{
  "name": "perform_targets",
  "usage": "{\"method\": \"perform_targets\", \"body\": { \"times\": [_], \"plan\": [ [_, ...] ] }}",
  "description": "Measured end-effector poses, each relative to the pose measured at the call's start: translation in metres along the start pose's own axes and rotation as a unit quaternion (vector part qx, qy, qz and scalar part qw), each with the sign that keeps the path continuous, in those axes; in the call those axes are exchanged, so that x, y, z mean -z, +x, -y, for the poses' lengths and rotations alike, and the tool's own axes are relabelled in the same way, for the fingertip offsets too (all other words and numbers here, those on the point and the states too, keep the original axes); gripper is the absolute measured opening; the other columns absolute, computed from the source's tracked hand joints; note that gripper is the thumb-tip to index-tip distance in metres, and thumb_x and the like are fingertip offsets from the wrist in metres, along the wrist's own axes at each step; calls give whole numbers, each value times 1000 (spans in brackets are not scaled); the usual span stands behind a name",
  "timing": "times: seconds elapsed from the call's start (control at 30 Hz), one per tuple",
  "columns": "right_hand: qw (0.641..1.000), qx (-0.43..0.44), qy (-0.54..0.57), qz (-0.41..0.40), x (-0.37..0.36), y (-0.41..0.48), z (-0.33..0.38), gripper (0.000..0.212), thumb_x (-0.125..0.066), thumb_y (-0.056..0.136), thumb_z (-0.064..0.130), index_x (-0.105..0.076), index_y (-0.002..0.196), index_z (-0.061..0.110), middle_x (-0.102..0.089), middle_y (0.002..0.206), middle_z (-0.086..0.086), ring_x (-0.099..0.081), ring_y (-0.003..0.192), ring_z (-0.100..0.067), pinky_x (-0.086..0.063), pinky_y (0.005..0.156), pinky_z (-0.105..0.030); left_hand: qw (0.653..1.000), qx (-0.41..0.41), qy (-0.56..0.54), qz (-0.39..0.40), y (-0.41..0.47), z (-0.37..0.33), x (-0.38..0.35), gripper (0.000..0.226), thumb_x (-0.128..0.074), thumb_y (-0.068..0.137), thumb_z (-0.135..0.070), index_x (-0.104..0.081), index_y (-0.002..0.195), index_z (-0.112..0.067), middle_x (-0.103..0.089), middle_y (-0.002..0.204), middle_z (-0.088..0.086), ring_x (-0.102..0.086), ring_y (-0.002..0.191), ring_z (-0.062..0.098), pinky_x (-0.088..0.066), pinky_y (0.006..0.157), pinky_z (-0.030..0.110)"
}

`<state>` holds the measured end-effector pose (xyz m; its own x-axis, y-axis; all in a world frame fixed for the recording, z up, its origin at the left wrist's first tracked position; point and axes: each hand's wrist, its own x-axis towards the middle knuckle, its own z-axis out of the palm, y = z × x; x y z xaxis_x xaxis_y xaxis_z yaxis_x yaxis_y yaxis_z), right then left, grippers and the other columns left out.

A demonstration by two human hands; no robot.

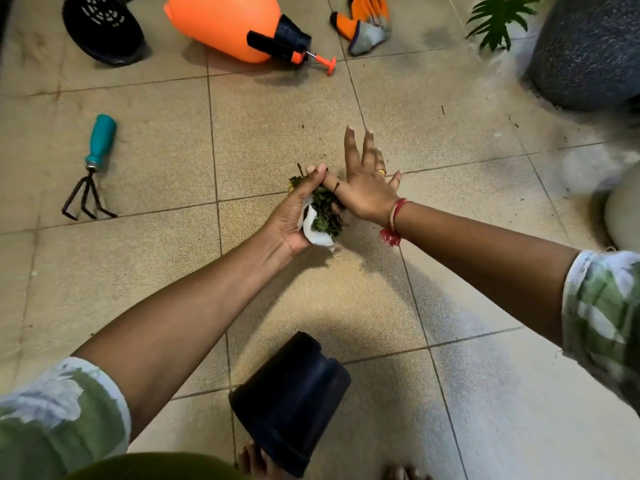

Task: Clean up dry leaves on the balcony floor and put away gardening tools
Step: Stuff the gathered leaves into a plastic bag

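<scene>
Closest to my feed, a black plastic pot [291, 403] lies tipped over, its base pointing away from me, its rim just beside bare toes [256, 462]. Beyond it, above the floor at mid-frame, are the dry leaves [327, 213], a dark green-brown clump bundled in a piece of white paper [317, 233]. The left hand [294, 213] is curled round that paper from below, thumb clamped over the top of the clump. The right hand [367, 181] grasps nothing: its fingers are straight and spread, and its thumb edge presses against the leaves. I see a ring on one finger and a red thread at the wrist.

Further out to the left, a hand rake [93, 168] with a teal handle lies flat. At the far edge sit a black perforated pot [104, 27], an orange pressure sprayer [225, 26] on its side, and orange-and-grey gardening gloves [367, 26]. A dark speckled planter [588, 50] and green fronds [498, 19] stand far right. Everything rests on beige floor tiles [138, 271] with dark grout and scattered crumbs of debris.
</scene>
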<state>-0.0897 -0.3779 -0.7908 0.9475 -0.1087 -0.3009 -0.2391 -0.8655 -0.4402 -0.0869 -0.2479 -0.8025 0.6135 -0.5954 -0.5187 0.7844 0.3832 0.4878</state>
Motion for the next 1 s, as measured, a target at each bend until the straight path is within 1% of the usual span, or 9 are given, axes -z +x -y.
{"method": "perform_targets", "body": {
  "times": [0.13, 0.23, 0.37, 0.47, 0.57, 0.63, 0.67, 0.83, 1.0],
  "plan": [
    [967, -37, 215, 130, -2, 21, 26, 103, -35, 71, 85, 10, 149, 35, 23, 156, -6, 13, 144, -33, 3, 111, -59, 998, -50, -29, -28, 0, -19, 5, 84, -91, 40, -37, -60, 110, -3, -68, 105, 20, -60, 104, 34, -46, 94, 49],
    [869, -29, 415, 268, -3, 25, 50, 93, -45, 63, 85, -37, 139, 32, -26, 154, -10, -26, 140, -31, -21, 113, -57, 995, -66, 25, -65, 1, -37, 17, 63, -79, 49, -53, -65, 98, -16, -73, 86, 4, -55, 119, 27, -48, 90, 38],
    [785, -90, 527, 313, -8, 41, 54, 89, -43, 71, 82, -36, 141, 28, -55, 128, -6, -53, 116, -29, -32, 99, -52, 997, -77, 6, -24, 0, -48, 21, 29, -82, 55, -36, -66, 66, -14, -67, 69, 5, -67, 65, 18, -56, 63, 29],
    [739, -123, 604, 274, -17, 51, 44, 98, -50, 70, 80, -26, 147, 25, -47, 141, -11, -57, 111, -24, -45, 87, -43, 996, -85, 12, -10, 8, -54, 26, 24, -85, 50, -27, -67, 58, -15, -65, 60, 0, -62, 48, 12, -51, 48, 21],
    [837, -93, 532, 84, -24, 41, 28, 58, -47, 93, 49, -43, 136, 10, -56, 106, 1, -54, 87, -13, -43, 71, -26, 996, -75, -41, -13, 18, -66, 52, 36, -91, 37, -23, -63, 59, -20, -62, 63, -6, -60, 50, 10, -49, 50, 20],
    [967, 48, 248, -26, -30, 26, 4, 31, -51, 95, 32, -57, 120, 14, -57, 110, 1, -58, 96, -14, -48, 81, -22, 995, -72, -62, -35, 20, -67, 66, 39, -92, 36, -20, -62, 60, -20, -61, 64, -6, -60, 50, 10, -49, 49, 20],
    [987, 121, 94, -42, -35, 16, -8, 26, -51, 95, 29, -59, 116, 16, -56, 114, 0, -57, 98, -15, -48, 82, -21, 995, -69, -63, -42, 20, -65, 73, 39, -91, 35, -21, -62, 59, -20, -61, 64, -6, -60, 50, 10, -50, 49, 21],
    [954, 244, -170, -22, -62, -17, -44, 13, -55, 92, 13, -60, 104, 13, -60, 100, -7, -57, 82, -26, -52, 65, -34, 989, -50, -102, -93, -1, -55, 91, 33, -88, 36, -17, -62, 55, -20, -61, 59, -6, -59, 48, 11, -49, 53, 20],
    [983, 178, -32, 33, -50, -16, -15, 17, -57, 88, 6, -71, 96, 7, -67, 91, -12, -63, 79, -25, -52, 71, -35, 968, -49, -181, -169, -45, -43, 81, 9, -68, 58, -19, -61, 53, -18, -59, 55, -4, -58, 47, 11, -48, 51, 17]
  ]
}}
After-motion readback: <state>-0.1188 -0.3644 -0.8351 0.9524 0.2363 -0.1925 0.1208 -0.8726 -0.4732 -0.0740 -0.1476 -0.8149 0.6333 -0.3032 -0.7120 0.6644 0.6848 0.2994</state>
